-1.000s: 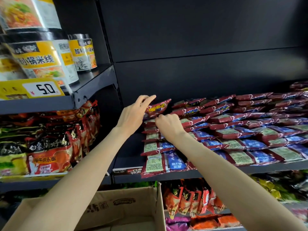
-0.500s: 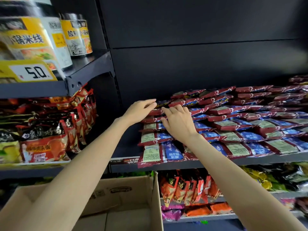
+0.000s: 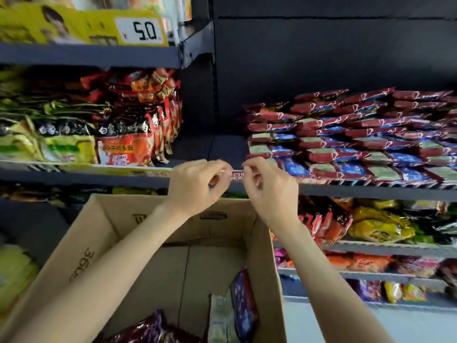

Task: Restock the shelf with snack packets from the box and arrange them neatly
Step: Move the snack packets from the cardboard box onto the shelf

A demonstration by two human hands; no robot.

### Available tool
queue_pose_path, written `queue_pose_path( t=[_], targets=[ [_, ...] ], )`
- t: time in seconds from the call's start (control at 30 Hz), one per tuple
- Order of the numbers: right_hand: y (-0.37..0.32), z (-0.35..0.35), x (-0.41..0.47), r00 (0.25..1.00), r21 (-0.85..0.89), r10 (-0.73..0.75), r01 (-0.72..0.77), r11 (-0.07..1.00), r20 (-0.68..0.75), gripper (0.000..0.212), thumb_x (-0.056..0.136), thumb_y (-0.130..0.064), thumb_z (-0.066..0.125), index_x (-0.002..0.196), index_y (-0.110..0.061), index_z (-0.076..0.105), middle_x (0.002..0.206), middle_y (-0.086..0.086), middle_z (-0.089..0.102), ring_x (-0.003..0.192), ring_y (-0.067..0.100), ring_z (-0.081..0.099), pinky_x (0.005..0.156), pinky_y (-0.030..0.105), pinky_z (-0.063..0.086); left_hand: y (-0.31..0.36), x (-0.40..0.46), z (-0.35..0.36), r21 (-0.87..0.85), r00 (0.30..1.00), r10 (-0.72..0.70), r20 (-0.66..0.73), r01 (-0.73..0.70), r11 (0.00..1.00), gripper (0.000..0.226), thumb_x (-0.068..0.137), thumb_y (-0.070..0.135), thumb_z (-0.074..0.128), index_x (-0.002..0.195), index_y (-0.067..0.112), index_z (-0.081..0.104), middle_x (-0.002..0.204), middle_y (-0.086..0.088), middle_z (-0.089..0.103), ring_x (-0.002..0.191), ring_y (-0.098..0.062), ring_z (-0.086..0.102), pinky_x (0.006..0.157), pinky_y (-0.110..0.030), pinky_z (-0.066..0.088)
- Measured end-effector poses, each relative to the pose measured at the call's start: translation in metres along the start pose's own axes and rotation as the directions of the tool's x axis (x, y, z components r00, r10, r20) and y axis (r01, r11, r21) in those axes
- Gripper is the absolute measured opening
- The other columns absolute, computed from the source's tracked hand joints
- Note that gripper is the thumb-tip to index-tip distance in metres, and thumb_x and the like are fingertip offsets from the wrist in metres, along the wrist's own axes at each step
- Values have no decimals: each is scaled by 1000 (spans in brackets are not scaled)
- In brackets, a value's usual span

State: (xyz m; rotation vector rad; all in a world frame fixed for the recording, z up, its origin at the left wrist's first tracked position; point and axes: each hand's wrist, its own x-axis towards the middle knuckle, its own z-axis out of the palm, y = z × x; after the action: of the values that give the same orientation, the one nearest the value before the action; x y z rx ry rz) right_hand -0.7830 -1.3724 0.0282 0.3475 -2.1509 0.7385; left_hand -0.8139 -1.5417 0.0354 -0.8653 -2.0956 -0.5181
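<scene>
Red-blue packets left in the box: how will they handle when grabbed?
Packets look like thin glossy foil, so probably slippery and crinkly. They slump against the box wall, so likely floppy and light. Flat ones on the shelf overlap in rows, so unlikely to roll.

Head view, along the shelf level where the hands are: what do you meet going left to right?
Green noodle packs → orange noodle packs → left hand → small label strip pinched by both hands → right hand → red-and-blue snack packets.

Box (image 3: 259,243) below shelf (image 3: 371,188); packets (image 3: 243,303) in box; stacked packets (image 3: 346,144) on shelf, right of hands.
</scene>
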Motion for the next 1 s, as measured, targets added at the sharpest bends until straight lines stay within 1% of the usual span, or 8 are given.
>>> queue_pose_path(
  t=[0.1, 0.23, 0.33, 0.4, 0.6, 0.73, 0.9, 1.0],
  targets=[
    [-16, 25, -44, 924, -112, 132, -97, 989, 360, 15, 88, -23, 54, 93, -19, 67, 79, 1, 69, 72, 26, 66, 56, 29, 44, -12, -61, -19, 36, 979, -125, 162, 120, 992, 24, 92, 33, 49, 91, 23, 72, 68, 9, 67, 58, -8, 62, 43, -25, 46],
    [-40, 64, -109, 821, -44, 218, -230, 972, 527, 15, 88, -17, 57, 97, -19, 69, 83, 0, 70, 75, 21, 66, 57, 23, 39, -41, -157, -30, 121, 817, -268, 511, 241, 963, 30, 88, 37, 48, 107, 23, 67, 96, 5, 70, 90, -16, 64, 61, -30, 55],
    [-40, 90, -147, 736, -241, 240, -107, 965, 633, 22, 90, -19, 52, 108, -16, 65, 101, 4, 67, 95, 24, 62, 73, 29, 44, -57, -219, -29, 202, 595, -329, 733, 271, 941, 36, 90, 37, 55, 122, 20, 59, 119, 2, 62, 115, -18, 52, 87, -32, 49],
    [-39, 100, -168, 544, -463, 342, 98, 881, 766, 31, 93, -22, 47, 121, -15, 58, 122, 7, 57, 117, 29, 48, 94, 39, 39, -61, -255, -30, 229, 507, -356, 785, 297, 927, 37, 91, 37, 56, 123, 20, 59, 121, 2, 60, 117, -18, 52, 89, -35, 49],
    [-27, 108, -217, 205, -642, 614, 367, 673, 762, 44, 99, -30, 38, 141, -18, 34, 150, 17, 22, 133, 45, 26, 105, 53, 26, -65, -332, -35, 230, 592, -307, 745, 203, 952, 22, 82, 25, 68, 101, 15, 68, 98, -4, 70, 92, -24, 64, 79, -34, 51],
    [-34, 109, -238, 270, -664, 608, 254, 703, 747, 41, 96, -20, 42, 137, -17, 39, 145, 18, 28, 128, 43, 32, 101, 49, 32, -75, -342, -37, 369, 653, -406, 640, 203, 907, 35, 74, 18, 74, 107, 13, 64, 109, -9, 64, 105, -30, 56, 91, -43, 39],
    [-48, 111, -243, 463, -543, 498, -43, 839, 733, 69, 80, 10, 57, 141, -10, 33, 140, 25, 28, 119, 39, 40, 93, 41, 42, -90, -348, -54, 538, 563, -660, 498, 396, 744, 48, 76, 13, 68, 122, 10, 57, 146, -18, 34, 135, -40, 27, 105, -55, 28],
    [-57, 109, -242, 426, -553, 553, -135, 822, 716, 65, 84, 3, 57, 143, -8, 28, 131, 24, 38, 119, 35, 41, 93, 39, 43, -96, -351, -56, 561, 488, -724, 488, 460, 689, 55, 79, 11, 65, 131, 7, 48, 151, -25, 20, 133, -45, 27, 107, -54, 31]
  ],
)
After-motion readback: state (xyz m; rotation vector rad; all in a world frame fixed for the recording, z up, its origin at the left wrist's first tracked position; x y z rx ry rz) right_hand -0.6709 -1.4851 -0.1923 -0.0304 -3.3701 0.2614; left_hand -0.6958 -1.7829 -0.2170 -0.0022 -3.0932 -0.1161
